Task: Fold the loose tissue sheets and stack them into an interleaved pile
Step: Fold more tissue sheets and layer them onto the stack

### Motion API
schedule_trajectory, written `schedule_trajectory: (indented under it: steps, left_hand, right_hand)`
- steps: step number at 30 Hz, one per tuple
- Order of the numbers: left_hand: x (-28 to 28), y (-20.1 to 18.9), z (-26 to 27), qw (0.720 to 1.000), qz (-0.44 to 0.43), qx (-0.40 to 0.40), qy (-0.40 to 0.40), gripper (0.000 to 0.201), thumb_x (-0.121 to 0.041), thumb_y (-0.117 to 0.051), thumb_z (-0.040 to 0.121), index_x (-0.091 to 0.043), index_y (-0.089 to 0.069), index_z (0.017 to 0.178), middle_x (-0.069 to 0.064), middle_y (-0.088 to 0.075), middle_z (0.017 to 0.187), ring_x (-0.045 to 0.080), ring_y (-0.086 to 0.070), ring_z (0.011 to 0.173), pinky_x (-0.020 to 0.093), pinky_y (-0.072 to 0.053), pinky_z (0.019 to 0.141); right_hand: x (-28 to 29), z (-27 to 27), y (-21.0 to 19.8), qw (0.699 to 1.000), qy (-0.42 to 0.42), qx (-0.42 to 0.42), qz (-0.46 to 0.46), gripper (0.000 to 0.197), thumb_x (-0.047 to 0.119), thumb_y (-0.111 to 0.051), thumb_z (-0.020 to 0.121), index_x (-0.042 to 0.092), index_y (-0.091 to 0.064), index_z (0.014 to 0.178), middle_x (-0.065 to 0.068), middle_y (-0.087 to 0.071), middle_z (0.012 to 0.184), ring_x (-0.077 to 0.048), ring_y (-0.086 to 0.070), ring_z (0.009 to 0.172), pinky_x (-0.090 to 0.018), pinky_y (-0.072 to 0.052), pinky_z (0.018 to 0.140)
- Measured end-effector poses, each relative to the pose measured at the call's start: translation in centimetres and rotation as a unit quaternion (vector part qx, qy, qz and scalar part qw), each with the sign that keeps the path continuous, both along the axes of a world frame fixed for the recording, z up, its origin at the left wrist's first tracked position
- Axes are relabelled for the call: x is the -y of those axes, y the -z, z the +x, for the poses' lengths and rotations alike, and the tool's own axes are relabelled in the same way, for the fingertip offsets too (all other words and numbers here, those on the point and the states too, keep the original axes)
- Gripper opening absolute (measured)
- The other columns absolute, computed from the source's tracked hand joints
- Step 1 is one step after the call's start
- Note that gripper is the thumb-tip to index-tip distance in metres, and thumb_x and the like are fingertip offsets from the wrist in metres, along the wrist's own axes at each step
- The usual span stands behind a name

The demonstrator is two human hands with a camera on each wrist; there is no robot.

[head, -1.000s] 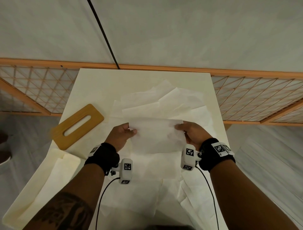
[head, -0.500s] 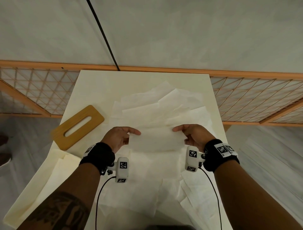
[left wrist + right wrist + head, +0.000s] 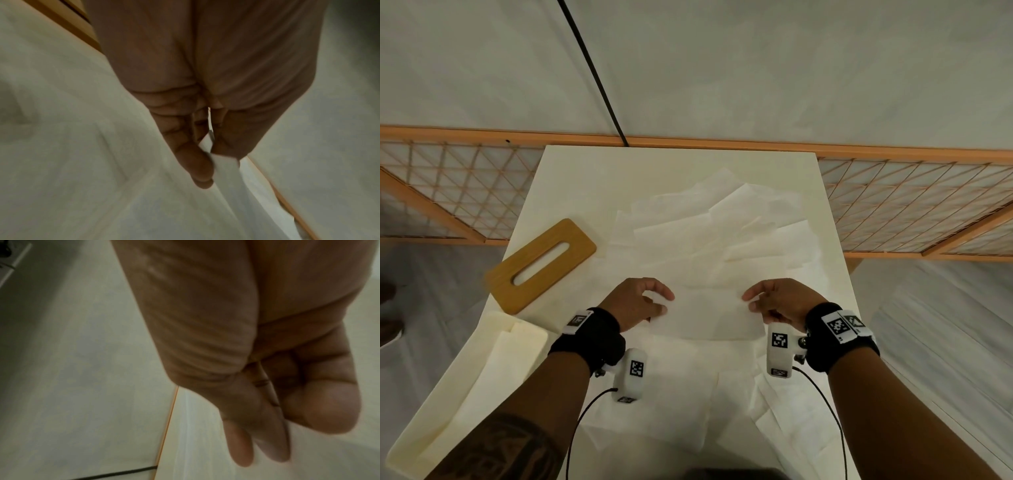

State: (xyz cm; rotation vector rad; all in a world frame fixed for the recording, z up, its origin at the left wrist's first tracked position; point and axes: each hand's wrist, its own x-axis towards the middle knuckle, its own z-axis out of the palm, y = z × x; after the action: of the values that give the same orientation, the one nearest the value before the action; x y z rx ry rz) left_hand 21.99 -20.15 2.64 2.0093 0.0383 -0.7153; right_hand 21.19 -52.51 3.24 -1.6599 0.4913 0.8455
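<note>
Cream rectangular table [image 3: 571,171] against grey wall [image 3: 756,68], orange lattice rail [image 3: 893,154] behind. Left hand [image 3: 635,303], right hand [image 3: 779,301] pinching folded white tissue sheet [image 3: 709,315] mid-table, over loose white sheets [image 3: 715,236].

tissue sheets [image 3: 709,240]: plain white, no print, kinda see-through where they overlapped
held sheet [image 3: 709,315]: same white, slightly brighter
table [image 3: 592,171]: cream, off-white
slotted lid [image 3: 541,265]: honey-tan wood, faint grain
box [image 3: 493,359]: pale cream, a touch yellower than the table
wristbands [image 3: 585,339]: black with white tags carrying black-and-white square marker patterns
screen [image 3: 448,192]: orange-wood frame, diamond lattice over whitish panels
cable [image 3: 592,72]: black, against a grey-white wall
floor [image 3: 945,342]: light grey planks
</note>
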Motion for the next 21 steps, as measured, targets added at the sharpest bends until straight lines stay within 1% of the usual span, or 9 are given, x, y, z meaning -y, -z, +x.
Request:
schedule_trajectory:
  steps: [3, 6, 8, 11, 12, 14, 17, 19, 21]
  left_hand:
    - [0.3, 0.4, -1.1, 0.998, 0.046, 0.001, 0.034, 0.017, -0.009, -0.082, 0.079, -0.020, -0.073, 0.088, 0.002, -0.072, 0.084, 0.012, -0.064, 0.059, 0.026, -0.055, 0.065]
    - [0.3, 1.4, -2.0, 0.995, 0.073, -0.002, 0.066, 0.018, -0.014, -0.085, 0.076, -0.021, -0.072, 0.086, -0.003, -0.066, 0.099, 0.012, -0.065, 0.059, 0.026, -0.056, 0.063]
    - [0.4, 1.9, -2.3, 0.992, 0.095, 0.005, 0.085, 0.018, -0.017, -0.086, 0.076, -0.024, -0.071, 0.084, -0.005, -0.061, 0.107, 0.009, -0.064, 0.059, 0.024, -0.055, 0.062]
    - [0.6, 2.4, -2.6, 0.986, 0.130, 0.020, 0.106, 0.021, -0.019, -0.086, 0.074, -0.026, -0.069, 0.083, -0.004, -0.058, 0.106, 0.008, -0.060, 0.062, 0.020, -0.052, 0.063]
    - [0.7, 2.5, -2.6, 0.982, 0.144, 0.027, 0.116, 0.021, -0.020, -0.087, 0.073, -0.027, -0.069, 0.083, -0.005, -0.057, 0.105, 0.009, -0.060, 0.066, 0.019, -0.050, 0.065]
    - [0.8, 2.8, -2.8, 0.975, 0.170, 0.039, 0.136, 0.022, -0.022, -0.087, 0.073, -0.028, -0.068, 0.084, -0.007, -0.056, 0.105, 0.008, -0.057, 0.072, 0.018, -0.045, 0.070]
    - [0.9, 3.2, -3.0, 0.970, 0.184, 0.047, 0.149, 0.023, -0.022, -0.086, 0.073, -0.029, -0.067, 0.084, -0.007, -0.052, 0.108, 0.004, -0.053, 0.076, 0.019, -0.041, 0.074]
    - [1.0, 3.3, -3.1, 0.966, 0.196, 0.052, 0.160, 0.025, -0.024, -0.085, 0.074, -0.031, -0.064, 0.084, -0.009, -0.047, 0.111, 0.003, -0.051, 0.079, 0.020, -0.039, 0.076]
    - [1.0, 3.4, -3.1, 0.963, 0.207, 0.058, 0.165, 0.028, -0.024, -0.084, 0.074, -0.032, -0.061, 0.086, -0.013, -0.039, 0.115, 0.007, -0.053, 0.087, 0.021, -0.039, 0.076]
  right_hand:
    - [0.0, -0.6, 1.0, 0.996, -0.060, -0.019, -0.063, 0.016, -0.001, -0.075, 0.082, 0.015, -0.078, 0.087, -0.007, -0.060, 0.073, -0.017, -0.054, 0.064, -0.028, -0.051, 0.066]
    - [-0.5, -1.2, 1.7, 0.987, -0.107, -0.005, -0.122, 0.014, 0.003, -0.075, 0.083, 0.016, -0.077, 0.088, 0.000, -0.066, 0.072, -0.015, -0.058, 0.067, -0.022, -0.051, 0.059]
    - [-1.0, -1.5, 2.0, 0.979, -0.129, 0.008, -0.155, 0.014, 0.004, -0.075, 0.083, 0.016, -0.077, 0.089, 0.003, -0.069, 0.076, -0.013, -0.061, 0.071, -0.021, -0.049, 0.058]
    - [-1.6, -1.7, 2.5, 0.969, -0.149, 0.023, -0.194, 0.015, 0.003, -0.075, 0.081, 0.018, -0.076, 0.083, 0.003, -0.071, 0.073, -0.010, -0.063, 0.067, -0.018, -0.047, 0.054]
    - [-1.8, -1.7, 2.6, 0.968, -0.148, 0.028, -0.203, 0.017, 0.001, -0.076, 0.079, 0.018, -0.076, 0.079, 0.004, -0.070, 0.070, -0.010, -0.063, 0.065, -0.018, -0.050, 0.056]
    - [-2.2, -1.4, 3.0, 0.965, -0.148, 0.030, -0.215, 0.022, -0.002, -0.076, 0.077, 0.019, -0.076, 0.074, 0.005, -0.071, 0.066, -0.011, -0.065, 0.063, -0.021, -0.056, 0.067]
    - [-2.6, -1.0, 3.1, 0.957, -0.168, 0.021, -0.237, 0.023, -0.004, -0.075, 0.076, 0.019, -0.076, 0.072, 0.005, -0.072, 0.065, -0.011, -0.068, 0.062, -0.023, -0.059, 0.074]
    - [-2.7, -0.6, 3.1, 0.954, -0.180, 0.007, -0.239, 0.019, -0.002, -0.076, 0.077, 0.017, -0.077, 0.075, 0.001, -0.076, 0.074, -0.016, -0.073, 0.074, -0.029, -0.061, 0.081]
    - [-2.9, 0.1, 2.6, 0.944, -0.189, 0.016, -0.269, 0.008, 0.011, -0.081, 0.078, 0.015, -0.079, 0.085, -0.002, -0.077, 0.090, -0.020, -0.073, 0.089, -0.029, -0.058, 0.080]
